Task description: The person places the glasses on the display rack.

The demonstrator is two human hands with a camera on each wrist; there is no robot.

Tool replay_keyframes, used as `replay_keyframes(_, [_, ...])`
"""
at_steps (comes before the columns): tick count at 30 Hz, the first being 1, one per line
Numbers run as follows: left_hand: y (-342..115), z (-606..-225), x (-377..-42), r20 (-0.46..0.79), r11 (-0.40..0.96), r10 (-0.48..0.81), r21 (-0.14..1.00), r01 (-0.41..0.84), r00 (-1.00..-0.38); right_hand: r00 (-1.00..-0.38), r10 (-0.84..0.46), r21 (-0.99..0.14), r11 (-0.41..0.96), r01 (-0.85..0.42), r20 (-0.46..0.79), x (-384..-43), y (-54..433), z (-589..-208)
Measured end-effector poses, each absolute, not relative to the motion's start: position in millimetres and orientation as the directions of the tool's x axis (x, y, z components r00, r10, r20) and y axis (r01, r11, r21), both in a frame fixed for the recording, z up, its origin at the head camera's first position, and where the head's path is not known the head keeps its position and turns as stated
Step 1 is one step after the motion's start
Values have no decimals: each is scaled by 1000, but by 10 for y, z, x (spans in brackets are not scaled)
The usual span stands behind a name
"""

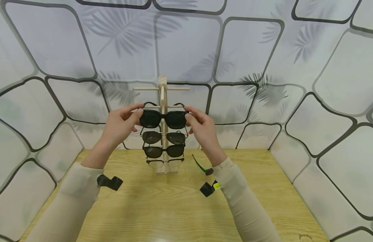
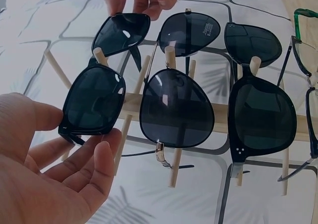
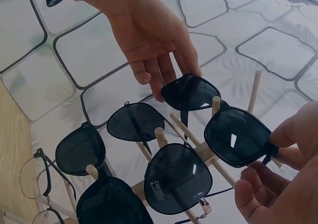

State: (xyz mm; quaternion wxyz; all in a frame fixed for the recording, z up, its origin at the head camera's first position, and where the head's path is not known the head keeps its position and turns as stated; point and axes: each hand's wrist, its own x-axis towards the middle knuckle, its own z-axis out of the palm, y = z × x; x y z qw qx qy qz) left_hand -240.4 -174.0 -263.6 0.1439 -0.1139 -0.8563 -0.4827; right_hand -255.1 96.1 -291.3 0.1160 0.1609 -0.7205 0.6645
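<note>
Black square-framed sunglasses point(image 1: 150, 119) sit across the second peg row from the top of a wooden display stand point(image 1: 162, 80), lenses facing me. My left hand point(image 1: 119, 125) pinches their left hinge end between thumb and fingers. At the opposite hinge, my right hand point(image 1: 203, 129) holds the frame in the same way. The left wrist view shows the lens point(image 2: 97, 100) resting by a peg, with the left thumb on the frame's edge. Seen from the right wrist, the right fingers point(image 3: 263, 184) lie under the corner of the frame.
Below hang thin-metal sunglasses point(image 1: 152, 137), another black pair point(image 1: 154, 152) and clear-lens glasses point(image 1: 156, 164). The top peg point(image 1: 178, 89) bears no glasses. Glasses with a green temple point(image 1: 199, 164) lie on the wooden table point(image 1: 162, 208), right of the stand. A patterned backdrop point(image 1: 186, 50) surrounds the table.
</note>
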Motion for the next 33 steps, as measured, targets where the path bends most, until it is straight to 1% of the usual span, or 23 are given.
replay_keyframes(8, [-1776,-2686,-2368,367,490,55,800,345,-929,-921,-73,-919,77,-387,382,-2574,1012,-2925])
replay_keyframes(16, [-1846,-2830,-2159,439,562,-15,747,355,-899,-936,-49,-929,109,-353,350,-2576,1194,-2994])
replay_keyframes(21, [-1885,-3070,-1986,485,624,-69,703,342,-872,-950,-35,-936,161,-313,311,-2582,1401,-3140])
replay_keyframes(24, [-1887,-3241,-1861,487,622,-81,706,338,-870,-959,-28,-935,218,-281,282,-2594,1537,-3270])
replay_keyframes(29, [-1785,-3554,-1675,494,594,-80,721,357,-866,-970,12,-932,279,-231,244,-2600,1733,-3461])
replay_keyframes(33, [-1591,-3807,-1572,499,538,-49,743,398,-865,-975,31,-927,317,-201,221,-2605,1865,-3594])
